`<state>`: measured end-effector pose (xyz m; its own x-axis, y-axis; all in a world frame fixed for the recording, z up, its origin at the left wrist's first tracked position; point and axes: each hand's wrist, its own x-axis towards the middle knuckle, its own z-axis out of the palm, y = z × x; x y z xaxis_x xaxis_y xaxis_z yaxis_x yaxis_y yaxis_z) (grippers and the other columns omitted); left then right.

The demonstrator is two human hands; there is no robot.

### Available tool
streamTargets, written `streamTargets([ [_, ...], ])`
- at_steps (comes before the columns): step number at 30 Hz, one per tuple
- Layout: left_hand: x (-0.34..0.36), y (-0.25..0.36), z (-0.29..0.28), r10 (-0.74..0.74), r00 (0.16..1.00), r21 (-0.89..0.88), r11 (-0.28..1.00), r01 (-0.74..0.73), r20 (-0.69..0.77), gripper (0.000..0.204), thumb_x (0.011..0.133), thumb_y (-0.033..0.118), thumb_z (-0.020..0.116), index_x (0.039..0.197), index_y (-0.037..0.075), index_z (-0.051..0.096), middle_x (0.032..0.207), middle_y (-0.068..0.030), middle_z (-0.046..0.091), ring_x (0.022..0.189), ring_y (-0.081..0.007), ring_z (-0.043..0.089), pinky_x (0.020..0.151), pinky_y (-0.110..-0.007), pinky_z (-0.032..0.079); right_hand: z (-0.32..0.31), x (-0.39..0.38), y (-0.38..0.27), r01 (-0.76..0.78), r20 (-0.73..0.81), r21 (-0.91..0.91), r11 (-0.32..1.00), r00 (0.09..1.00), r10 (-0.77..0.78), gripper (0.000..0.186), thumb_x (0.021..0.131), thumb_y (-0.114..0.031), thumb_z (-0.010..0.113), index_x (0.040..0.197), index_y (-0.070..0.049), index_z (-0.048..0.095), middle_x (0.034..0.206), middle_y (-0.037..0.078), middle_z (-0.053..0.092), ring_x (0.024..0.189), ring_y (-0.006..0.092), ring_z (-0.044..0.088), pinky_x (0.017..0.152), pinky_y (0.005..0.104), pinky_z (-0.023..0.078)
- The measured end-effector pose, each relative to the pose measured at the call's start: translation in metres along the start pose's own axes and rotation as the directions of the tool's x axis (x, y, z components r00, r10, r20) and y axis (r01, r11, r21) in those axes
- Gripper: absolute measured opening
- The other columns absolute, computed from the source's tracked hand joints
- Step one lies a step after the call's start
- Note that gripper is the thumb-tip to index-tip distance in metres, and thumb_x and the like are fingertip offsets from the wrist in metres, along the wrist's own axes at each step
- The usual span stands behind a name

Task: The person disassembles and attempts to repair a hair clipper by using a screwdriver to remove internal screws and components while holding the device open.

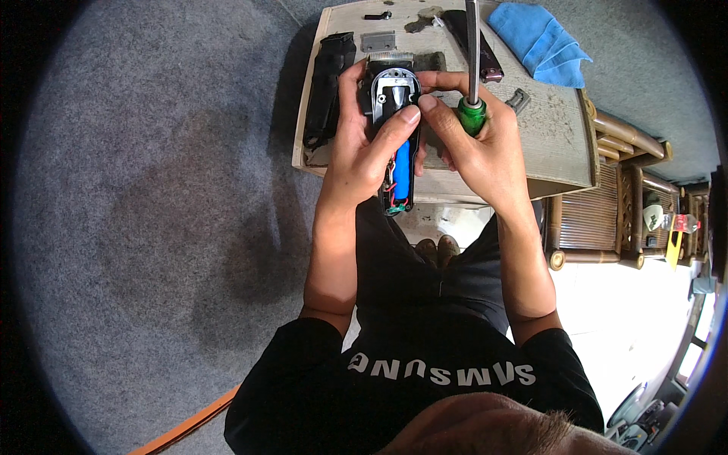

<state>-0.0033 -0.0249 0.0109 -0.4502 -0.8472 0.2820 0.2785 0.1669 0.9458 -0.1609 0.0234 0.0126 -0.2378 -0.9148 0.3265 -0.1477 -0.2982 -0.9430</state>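
Observation:
An opened hair clipper is held upright over the near edge of the small table, its blade end pointing away from me. Its inside shows a blue battery, thin red wires and a small green board at the bottom. My left hand wraps around the clipper from the left, thumb lying across its front. My right hand is closed around a screwdriver with a green handle, its shaft pointing up and away. The right thumb and fingertips also touch the clipper's right side.
On the wooden table lie a black casing, a flat metal blade, a small black part, a dark maroon cover, a metal piece, a blue cloth and hair clippings. Bamboo furniture stands to the right.

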Motion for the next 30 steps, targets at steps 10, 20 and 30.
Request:
streamTargets([
  [10, 0.001, -0.003, -0.003, 0.025, 1.000, 0.050, 0.998, -0.025, -0.002, 0.060, 0.100, 0.016, 0.059, 0.151, 0.003, 0.030, 0.095, -0.0127, 0.066, 0.059, -0.0167, 0.066, 0.047, -0.028, 0.054, 0.000, -0.001, -0.004, -0.076, 0.016, 0.032, 0.997, 0.997, 0.076, 0.025, 0.096, -0.012, 0.073, 0.117, 0.001, 0.073, 0.092, 0.012, 0.074, 0.084, 0.0132, 0.070, 0.075, 0.0314, 0.055],
  [20, -0.001, 0.004, 0.005, -0.029, 0.999, -0.033, 0.999, 0.028, -0.042, 0.053, 0.102, 0.025, 0.057, 0.147, 0.005, 0.036, 0.080, -0.0107, 0.064, 0.050, -0.0159, 0.061, 0.043, -0.026, 0.051, 0.001, -0.001, -0.002, -0.019, -0.001, 0.015, 1.000, 1.000, 0.019, 0.024, 0.096, -0.013, 0.073, 0.116, 0.001, 0.073, 0.094, 0.012, 0.074, 0.085, 0.0160, 0.072, 0.077, 0.0320, 0.055],
  [30, 0.000, -0.006, -0.004, 0.021, 0.999, 0.080, 0.997, -0.018, -0.034, 0.052, 0.102, 0.021, 0.060, 0.146, 0.006, 0.037, 0.086, -0.0099, 0.064, 0.053, -0.0148, 0.061, 0.043, -0.026, 0.050, 0.001, -0.001, 0.001, 0.004, -0.009, 0.004, 1.000, 1.000, -0.004, 0.024, 0.096, -0.012, 0.073, 0.116, 0.001, 0.073, 0.096, 0.014, 0.074, 0.087, 0.0178, 0.072, 0.078, 0.0327, 0.055],
])
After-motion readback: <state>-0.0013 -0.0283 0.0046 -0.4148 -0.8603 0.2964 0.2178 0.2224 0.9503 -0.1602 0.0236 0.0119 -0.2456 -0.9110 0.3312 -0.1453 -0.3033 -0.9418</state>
